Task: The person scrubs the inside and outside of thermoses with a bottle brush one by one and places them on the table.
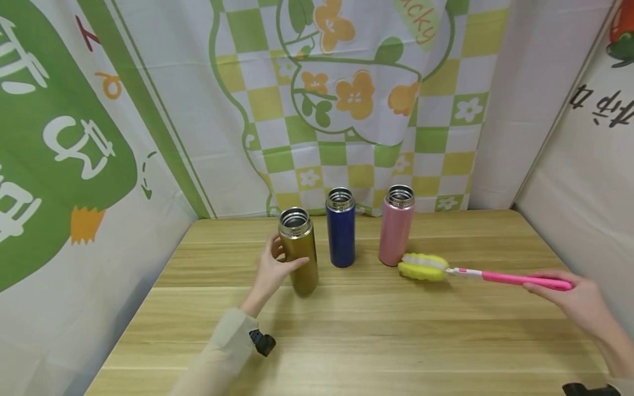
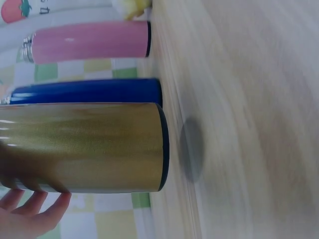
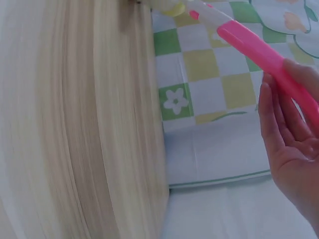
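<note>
Head view: left hand wraps fingers around the gold flask; right hand pinches the pink brush. Crowded flasks might topple if nudged.

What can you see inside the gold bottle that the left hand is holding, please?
The gold bottle has no lid; only its steel rim and a dark opening show. Whatever lies deeper is hidden by its own wall. The left hand grips its side.

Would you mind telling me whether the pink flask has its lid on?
No, in the head view the pink flask stands open, its bare steel threaded mouth uncovered, like the blue flask beside it.
</note>
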`<state>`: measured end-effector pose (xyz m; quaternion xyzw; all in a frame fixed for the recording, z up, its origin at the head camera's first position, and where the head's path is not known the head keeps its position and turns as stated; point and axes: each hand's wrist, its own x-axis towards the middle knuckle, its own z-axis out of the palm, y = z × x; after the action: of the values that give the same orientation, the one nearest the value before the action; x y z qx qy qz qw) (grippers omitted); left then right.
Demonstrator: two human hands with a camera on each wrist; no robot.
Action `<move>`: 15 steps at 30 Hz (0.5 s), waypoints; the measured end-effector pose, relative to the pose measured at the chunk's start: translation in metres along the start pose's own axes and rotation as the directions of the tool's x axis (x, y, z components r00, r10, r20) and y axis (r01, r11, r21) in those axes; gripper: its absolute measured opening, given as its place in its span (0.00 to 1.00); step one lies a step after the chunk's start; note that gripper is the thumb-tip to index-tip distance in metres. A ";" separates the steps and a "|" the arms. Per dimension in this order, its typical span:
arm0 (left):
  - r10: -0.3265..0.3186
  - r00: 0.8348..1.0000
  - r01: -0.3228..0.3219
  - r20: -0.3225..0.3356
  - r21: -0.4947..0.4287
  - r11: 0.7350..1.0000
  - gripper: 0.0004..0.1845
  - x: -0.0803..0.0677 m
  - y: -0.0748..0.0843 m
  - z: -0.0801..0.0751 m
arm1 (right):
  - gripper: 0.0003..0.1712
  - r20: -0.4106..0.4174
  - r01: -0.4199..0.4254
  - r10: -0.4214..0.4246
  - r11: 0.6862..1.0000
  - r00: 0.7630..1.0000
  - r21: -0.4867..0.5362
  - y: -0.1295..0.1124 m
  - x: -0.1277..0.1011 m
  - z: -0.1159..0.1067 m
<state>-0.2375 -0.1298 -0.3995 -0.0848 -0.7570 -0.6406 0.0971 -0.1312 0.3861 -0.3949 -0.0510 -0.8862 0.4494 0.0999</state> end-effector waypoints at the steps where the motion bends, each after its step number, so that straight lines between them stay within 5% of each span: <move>1: 0.002 1.000 -0.002 0.004 -0.002 1.000 0.39 -0.002 0.001 0.001 | 0.13 -0.003 0.000 0.001 0.997 1.000 0.082 -0.001 0.001 0.001; 3: 0.007 1.000 -0.007 0.004 -0.005 1.000 0.38 -0.007 0.003 0.004 | 0.11 -0.021 0.021 -0.015 0.942 1.000 0.336 -0.003 0.003 0.005; 4: 0.005 1.000 -0.005 0.007 -0.010 1.000 0.38 -0.010 0.008 0.006 | 0.11 -0.028 0.038 -0.029 0.879 0.999 0.475 -0.004 0.005 0.008; 6: -0.001 1.000 0.001 0.015 -0.008 1.000 0.37 -0.017 0.018 0.010 | 0.12 -0.051 0.094 -0.083 0.675 0.995 0.732 -0.005 0.009 0.015; 8: -0.005 1.000 0.005 0.023 -0.013 1.000 0.37 -0.024 0.028 0.015 | 0.13 -0.101 0.153 -0.133 0.471 0.986 0.869 0.016 0.024 0.021; 10: -0.010 0.999 0.010 0.033 -0.018 1.000 0.36 -0.031 0.036 0.019 | 0.14 -0.123 0.177 -0.169 0.355 0.978 0.918 0.039 0.039 0.025; 13: 0.004 0.999 -0.003 0.041 -0.019 1.000 0.37 -0.038 0.039 0.025 | 0.13 -0.140 0.179 -0.166 0.253 0.976 0.951 0.060 0.054 0.027; 15: 0.008 0.999 -0.007 0.050 -0.016 1.000 0.37 -0.043 0.040 0.029 | 0.11 -0.132 0.160 -0.143 0.202 0.981 0.966 0.040 0.049 0.028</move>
<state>-0.1874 -0.0949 -0.3773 -0.1044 -0.7539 -0.6438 0.0796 -0.1847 0.3962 -0.4367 0.1064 -0.4110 0.8913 0.1591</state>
